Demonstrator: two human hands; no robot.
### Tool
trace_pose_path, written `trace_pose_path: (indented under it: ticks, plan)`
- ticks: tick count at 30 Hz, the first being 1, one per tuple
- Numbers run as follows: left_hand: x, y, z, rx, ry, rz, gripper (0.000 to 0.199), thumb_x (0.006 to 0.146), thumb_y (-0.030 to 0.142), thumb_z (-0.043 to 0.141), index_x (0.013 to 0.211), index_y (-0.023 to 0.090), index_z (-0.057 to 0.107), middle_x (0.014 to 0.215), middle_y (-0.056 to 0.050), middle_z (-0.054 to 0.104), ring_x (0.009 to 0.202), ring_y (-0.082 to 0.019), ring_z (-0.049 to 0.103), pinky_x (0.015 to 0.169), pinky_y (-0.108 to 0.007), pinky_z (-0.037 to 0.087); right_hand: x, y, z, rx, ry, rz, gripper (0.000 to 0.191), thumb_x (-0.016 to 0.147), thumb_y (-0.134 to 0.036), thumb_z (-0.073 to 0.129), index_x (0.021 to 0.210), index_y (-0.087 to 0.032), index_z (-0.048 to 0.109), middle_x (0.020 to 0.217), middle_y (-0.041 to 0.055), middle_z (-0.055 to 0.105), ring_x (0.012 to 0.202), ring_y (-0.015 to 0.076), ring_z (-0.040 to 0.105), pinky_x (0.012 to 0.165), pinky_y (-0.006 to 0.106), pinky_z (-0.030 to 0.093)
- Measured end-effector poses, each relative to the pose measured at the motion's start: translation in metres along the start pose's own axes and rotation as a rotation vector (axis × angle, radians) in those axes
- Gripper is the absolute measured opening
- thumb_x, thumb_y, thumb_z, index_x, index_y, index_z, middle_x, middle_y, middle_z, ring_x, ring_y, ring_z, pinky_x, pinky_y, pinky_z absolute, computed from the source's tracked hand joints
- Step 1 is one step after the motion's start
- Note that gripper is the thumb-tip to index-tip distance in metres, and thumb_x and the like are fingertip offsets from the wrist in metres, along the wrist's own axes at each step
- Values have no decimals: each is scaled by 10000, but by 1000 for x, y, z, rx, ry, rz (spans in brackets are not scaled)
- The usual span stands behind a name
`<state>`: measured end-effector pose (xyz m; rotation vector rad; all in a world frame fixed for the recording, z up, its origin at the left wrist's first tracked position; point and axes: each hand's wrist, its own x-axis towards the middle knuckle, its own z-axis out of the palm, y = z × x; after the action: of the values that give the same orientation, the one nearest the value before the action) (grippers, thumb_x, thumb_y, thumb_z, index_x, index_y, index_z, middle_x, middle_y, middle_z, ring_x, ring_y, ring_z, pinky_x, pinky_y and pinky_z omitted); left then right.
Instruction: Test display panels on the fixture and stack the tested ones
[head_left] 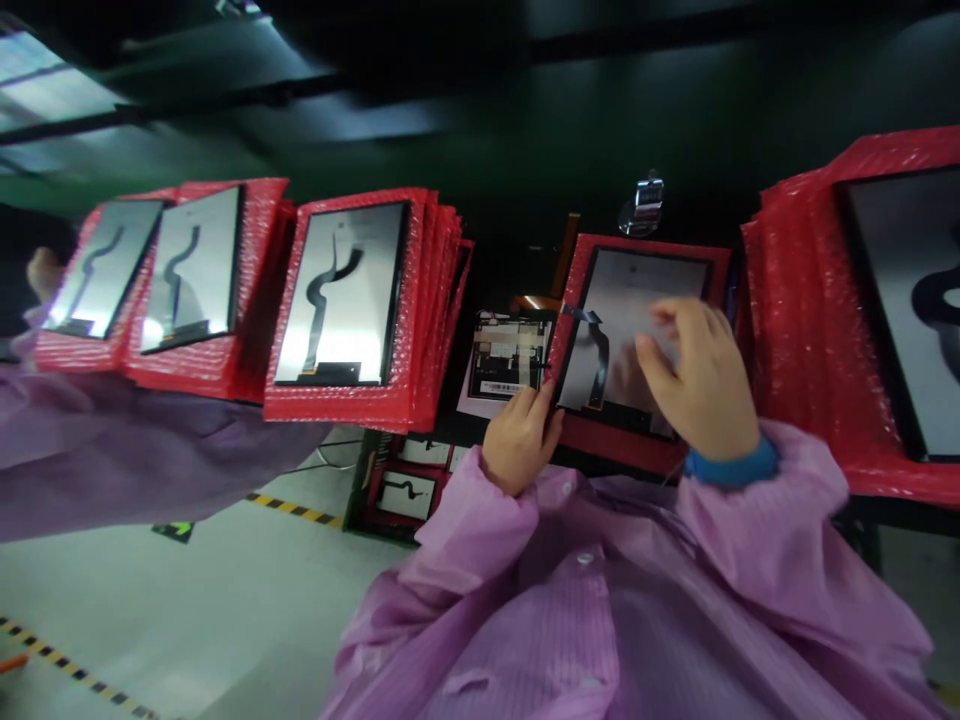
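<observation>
In front of me a display panel (637, 300), grey with a dark frame, lies on a red bubble-wrap sheet (566, 290). A dark ribbon cable (598, 360) rises from the panel's lower edge. My right hand (701, 370) hovers over the panel's right side, thumb and fingers apart, with nothing visible in it. At the panel's lower left edge rests my left hand (521, 435), its fingers stretched toward the border between the red wrap and a circuit board assembly (502, 355) with a barcode label. No held thing shows in the left hand.
Stacks of bubble-wrapped panels (341, 300) stand left, with another tall stack (817, 330) at right. A metal clip (646, 203) sits behind the panel. Below left is a crate of panels (405, 493). Another person's sleeve (150, 450) reaches in from the left.
</observation>
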<state>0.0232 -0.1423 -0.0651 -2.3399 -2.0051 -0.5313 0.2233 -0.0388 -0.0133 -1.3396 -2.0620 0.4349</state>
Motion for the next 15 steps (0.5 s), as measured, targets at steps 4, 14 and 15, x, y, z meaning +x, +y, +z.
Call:
trace_pose_path:
  ticks: [4,14,15]
  plan:
    - [-5,10,-1,17,34,7,333,998,268,445,1248,149,629,866,-89,674,767,-215,677,675,-321,560,-62,-4,-13,-194,-110,195,434,958,-402,468,1256,-96,545,1033,207,635,960,381,586,865,589,513]
    - [-9,19,3,-14,13,20,343,1008,250,424,1232,90,626,872,-92,680,745,-194,662,666,-299,552,-98,6,-11,18,-49,365,736,934,-590,493,1498,-128,390,1261,207,578,1120,344,599,951,588,529]
    - [-9,19,3,-8,1,10,347,1007,242,420,1235,82,627,877,-92,682,748,-189,663,661,-290,546,-97,2,-18,42,-58,372,720,933,-585,504,1490,-139,412,1292,202,564,1125,335,604,950,573,537]
